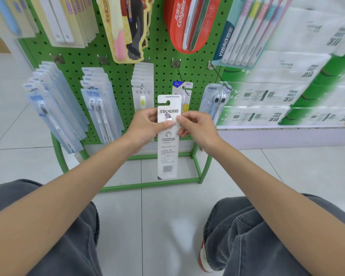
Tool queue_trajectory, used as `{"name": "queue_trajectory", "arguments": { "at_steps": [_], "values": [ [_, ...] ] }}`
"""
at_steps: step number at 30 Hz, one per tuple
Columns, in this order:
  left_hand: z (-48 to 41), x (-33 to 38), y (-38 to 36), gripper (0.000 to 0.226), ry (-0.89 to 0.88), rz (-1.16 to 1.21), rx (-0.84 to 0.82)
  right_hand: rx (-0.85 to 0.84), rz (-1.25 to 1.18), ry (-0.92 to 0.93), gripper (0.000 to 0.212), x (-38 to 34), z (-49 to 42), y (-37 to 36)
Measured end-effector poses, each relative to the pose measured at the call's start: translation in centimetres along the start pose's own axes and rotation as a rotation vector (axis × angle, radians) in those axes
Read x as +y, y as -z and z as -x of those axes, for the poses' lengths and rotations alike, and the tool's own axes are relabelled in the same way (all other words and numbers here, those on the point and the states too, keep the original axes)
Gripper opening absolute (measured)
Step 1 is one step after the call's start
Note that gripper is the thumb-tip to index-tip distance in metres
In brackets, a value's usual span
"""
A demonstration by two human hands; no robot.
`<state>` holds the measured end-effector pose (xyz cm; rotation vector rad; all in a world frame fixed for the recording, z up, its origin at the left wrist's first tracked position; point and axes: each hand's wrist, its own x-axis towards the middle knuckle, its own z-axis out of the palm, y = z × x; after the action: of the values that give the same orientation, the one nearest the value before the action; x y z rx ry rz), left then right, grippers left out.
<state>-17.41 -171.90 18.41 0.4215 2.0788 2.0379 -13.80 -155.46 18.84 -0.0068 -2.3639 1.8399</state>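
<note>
A long white toothbrush pack (167, 154) marked FROG hangs upright between my two hands, its printed back with a barcode facing me. My left hand (145, 127) grips its left edge, thumb across the front. My right hand (195, 126) pinches the right edge at the same height. The pack's hook slot at the top is free of any peg. Directly behind it stands a green pegboard rack (116, 72), and a peg (184, 89) carrying another FROG pack sits just above and behind the held one.
Rows of toothbrush packs (97, 104) hang on pegs left and centre, with a red Colgate pack (187, 24) above. Shelves of wrapped tissue packs (277, 96) run along the right. My knees in grey trousers frame a pale tiled floor (163, 216); the rack's green base frame (151, 183) lies ahead.
</note>
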Motion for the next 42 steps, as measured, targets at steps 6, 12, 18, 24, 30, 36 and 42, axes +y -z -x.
{"name": "queue_trajectory", "arguments": {
  "at_steps": [6,12,18,24,30,36,42],
  "values": [
    [-0.1,0.4,0.1,0.028,-0.011,-0.012,-0.022,-0.019,-0.101,-0.064,0.013,-0.4,0.0,0.2],
    [-0.2,0.4,0.2,0.025,0.010,-0.005,-0.047,-0.018,-0.155,-0.086,0.014,-0.5,-0.1,0.4],
    [-0.2,1.0,0.4,0.026,0.085,0.033,-0.089,-0.013,-0.182,-0.147,0.015,-0.7,-0.3,0.6],
    [0.2,1.1,0.8,0.034,0.252,0.048,-0.217,-0.022,-0.392,-0.244,0.019,-0.8,-0.7,0.8],
    [0.2,0.0,0.9,0.063,0.284,-0.125,-0.363,-0.092,-0.630,-0.271,0.017,-1.4,-0.3,0.8],
    [-0.4,-1.0,1.2,0.036,0.117,-0.387,-0.122,-0.176,-0.692,-0.412,0.053,-1.5,-0.4,1.4],
    [-1.5,-2.5,2.4,0.018,0.042,-0.351,-0.078,-0.061,-0.611,-0.348,0.032,-1.4,-0.5,1.7]
  ]
}}
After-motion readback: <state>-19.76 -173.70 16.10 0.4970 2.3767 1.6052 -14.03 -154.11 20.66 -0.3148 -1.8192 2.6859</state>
